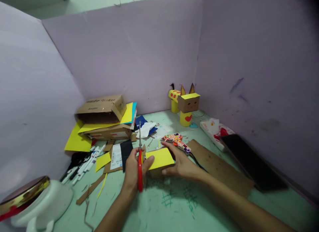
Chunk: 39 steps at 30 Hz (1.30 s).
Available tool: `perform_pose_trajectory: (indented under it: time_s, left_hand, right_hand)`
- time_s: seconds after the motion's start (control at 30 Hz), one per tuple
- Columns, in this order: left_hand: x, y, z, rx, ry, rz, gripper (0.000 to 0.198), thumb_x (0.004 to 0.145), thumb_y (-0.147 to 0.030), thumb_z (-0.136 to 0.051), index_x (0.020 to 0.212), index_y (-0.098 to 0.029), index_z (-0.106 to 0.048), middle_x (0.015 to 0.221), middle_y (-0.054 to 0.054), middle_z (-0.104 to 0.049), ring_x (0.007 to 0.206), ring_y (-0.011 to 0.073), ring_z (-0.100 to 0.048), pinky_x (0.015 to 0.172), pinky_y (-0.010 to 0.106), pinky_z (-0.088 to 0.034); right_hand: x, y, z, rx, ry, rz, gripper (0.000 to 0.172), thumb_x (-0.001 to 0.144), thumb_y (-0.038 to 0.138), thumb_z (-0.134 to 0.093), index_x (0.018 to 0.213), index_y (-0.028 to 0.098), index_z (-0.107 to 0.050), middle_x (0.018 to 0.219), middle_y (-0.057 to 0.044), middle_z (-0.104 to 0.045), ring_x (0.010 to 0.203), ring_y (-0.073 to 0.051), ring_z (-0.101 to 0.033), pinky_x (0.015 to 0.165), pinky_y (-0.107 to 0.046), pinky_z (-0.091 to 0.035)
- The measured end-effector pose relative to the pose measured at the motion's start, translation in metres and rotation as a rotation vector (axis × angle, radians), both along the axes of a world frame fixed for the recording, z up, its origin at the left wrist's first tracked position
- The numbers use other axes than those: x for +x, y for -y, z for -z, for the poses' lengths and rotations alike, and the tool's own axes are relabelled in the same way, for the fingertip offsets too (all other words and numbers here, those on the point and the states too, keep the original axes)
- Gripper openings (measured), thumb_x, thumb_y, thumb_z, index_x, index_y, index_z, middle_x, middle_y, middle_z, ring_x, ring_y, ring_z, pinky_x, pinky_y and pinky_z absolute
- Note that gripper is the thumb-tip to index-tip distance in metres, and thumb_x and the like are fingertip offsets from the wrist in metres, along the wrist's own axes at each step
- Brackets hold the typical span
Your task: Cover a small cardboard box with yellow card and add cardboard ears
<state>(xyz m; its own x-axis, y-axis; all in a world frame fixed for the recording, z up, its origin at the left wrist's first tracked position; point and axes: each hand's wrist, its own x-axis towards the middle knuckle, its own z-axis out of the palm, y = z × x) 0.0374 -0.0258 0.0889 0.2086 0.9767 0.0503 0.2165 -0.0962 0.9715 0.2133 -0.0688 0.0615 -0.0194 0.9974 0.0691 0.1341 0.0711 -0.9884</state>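
1. Worktop [159,215]: pale green, enclosed by lilac panels; its near middle carries the handwork.
2. Cardboard box [101,107]: open side forward, atop coloured sheets and another carton at rear left, presumably stacked to spare room.
3. Brown cardboard sheet [219,165]: flat, right of the hands, beside a dark slab [251,162].
4. Cardboard-headed animal figure [188,104]: upright in the rear right corner, probably set back from the scraps.
5. Left hand [132,169]: fingers closed around the scissors, thumb on the small box's yellow top, apparently steadying it.
6. Right hand [183,165]: curved, partly open, thumb and fingers gripping the box's right end.
7. Small yellow-topped cardboard box [159,159]: between both hands, just above the worktop or on it; contact cannot be told.
8. Red-handled scissors [140,172]: blades pointing away, seemingly so the thumb stays free.
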Motion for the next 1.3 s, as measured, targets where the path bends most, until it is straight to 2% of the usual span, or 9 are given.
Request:
perform_pose_trajectory:
  time_s: [0.13, 0.23, 0.33, 0.43, 0.6, 0.8, 1.0, 1.1, 1.3]
  left_hand:
    - [-0.003, -0.003, 0.002, -0.053, 0.28, 0.031, 0.035, 0.077, -0.051, -0.056, 0.093, -0.021, -0.047, 0.053, -0.008, -0.05, 0.036, 0.0089, -0.043, 0.035, 0.02, -0.033]
    - [-0.014, -0.003, 0.001, -0.003, 0.332, 0.014, 0.027, 0.081, -0.046, -0.054, 0.089, -0.022, -0.043, 0.053, -0.009, -0.05, 0.034, 0.007, -0.041, 0.034, 0.018, -0.031]
    - [-0.021, 0.0, 0.004, 0.063, 0.306, -0.02, 0.028, 0.079, -0.042, -0.059, 0.091, -0.023, -0.042, 0.053, -0.009, -0.05, 0.038, 0.0079, -0.045, 0.037, 0.018, -0.035]
    - [-0.021, 0.006, 0.01, 0.039, 0.297, 0.015, 0.035, 0.077, -0.043, -0.062, 0.095, -0.023, -0.042, 0.053, -0.01, -0.047, 0.039, 0.0078, -0.044, 0.039, 0.018, -0.036]
    - [-0.015, 0.014, 0.018, 0.015, 0.23, 0.064, 0.037, 0.072, -0.042, -0.066, 0.092, -0.021, -0.044, 0.059, -0.007, -0.047, 0.052, 0.0098, -0.05, 0.047, 0.019, -0.041]
    - [-0.009, 0.017, 0.021, -0.132, 0.24, 0.036, 0.034, 0.074, -0.043, -0.061, 0.092, -0.022, -0.041, 0.054, -0.01, -0.044, 0.035, 0.0062, -0.04, 0.034, 0.018, -0.033]
    - [-0.006, 0.02, 0.018, -0.136, 0.247, 0.016, 0.033, 0.074, -0.044, -0.06, 0.09, -0.021, -0.043, 0.045, -0.011, -0.044, 0.032, 0.0066, -0.04, 0.034, 0.016, -0.032]
    - [-0.006, 0.018, 0.018, -0.202, 0.306, 0.015, 0.035, 0.074, -0.047, -0.061, 0.09, -0.021, -0.044, 0.042, -0.011, -0.044, 0.029, 0.0066, -0.04, 0.033, 0.016, -0.032]
    - [-0.006, 0.012, 0.021, -0.331, 0.378, 0.016, 0.037, 0.071, -0.049, -0.063, 0.088, -0.02, -0.047, 0.044, -0.009, -0.048, 0.03, 0.006, -0.04, 0.032, 0.016, -0.031]
  right_hand:
    - [0.003, -0.009, 0.002, -0.001, -0.282, 0.009, 0.093, 0.047, 0.027, -0.082, 0.129, 0.019, -0.041, 0.118, -0.01, -0.054, 0.103, -0.027, -0.054, 0.086, -0.037, -0.043]
    - [0.003, -0.012, 0.002, 0.002, -0.402, 0.049, 0.085, 0.046, 0.033, -0.082, 0.122, 0.022, -0.047, 0.111, -0.007, -0.058, 0.101, -0.027, -0.056, 0.082, -0.036, -0.045]
    - [0.002, -0.01, 0.004, 0.032, -0.306, 0.13, 0.078, 0.045, 0.03, -0.083, 0.115, 0.022, -0.05, 0.113, -0.008, -0.058, 0.105, -0.028, -0.055, 0.086, -0.037, -0.044]
    - [-0.002, -0.006, 0.007, 0.077, -0.197, 0.183, 0.075, 0.044, 0.029, -0.084, 0.111, 0.023, -0.049, 0.121, -0.009, -0.055, 0.111, -0.028, -0.052, 0.092, -0.037, -0.041]
    - [-0.013, 0.002, 0.014, 0.074, -0.106, 0.134, 0.075, 0.049, 0.025, -0.082, 0.114, 0.025, -0.044, 0.117, -0.009, -0.057, 0.109, -0.027, -0.054, 0.089, -0.036, -0.044]
    - [-0.015, 0.009, 0.015, 0.056, -0.14, 0.041, 0.072, 0.056, 0.029, -0.08, 0.116, 0.027, -0.041, 0.117, -0.008, -0.057, 0.108, -0.026, -0.055, 0.085, -0.034, -0.047]
    - [-0.018, 0.009, 0.014, 0.079, -0.078, 0.101, 0.094, 0.051, 0.038, -0.082, 0.13, 0.024, -0.032, 0.128, -0.012, -0.047, 0.115, -0.029, -0.049, 0.097, -0.041, -0.039]
    - [-0.016, 0.007, 0.017, 0.083, -0.082, 0.124, 0.097, 0.051, 0.04, -0.082, 0.132, 0.023, -0.03, 0.131, -0.012, -0.044, 0.118, -0.03, -0.046, 0.099, -0.042, -0.036]
    - [-0.008, 0.003, 0.018, 0.065, -0.174, 0.102, 0.089, 0.05, 0.041, -0.083, 0.124, 0.021, -0.038, 0.115, -0.012, -0.057, 0.108, -0.03, -0.054, 0.091, -0.042, -0.043]
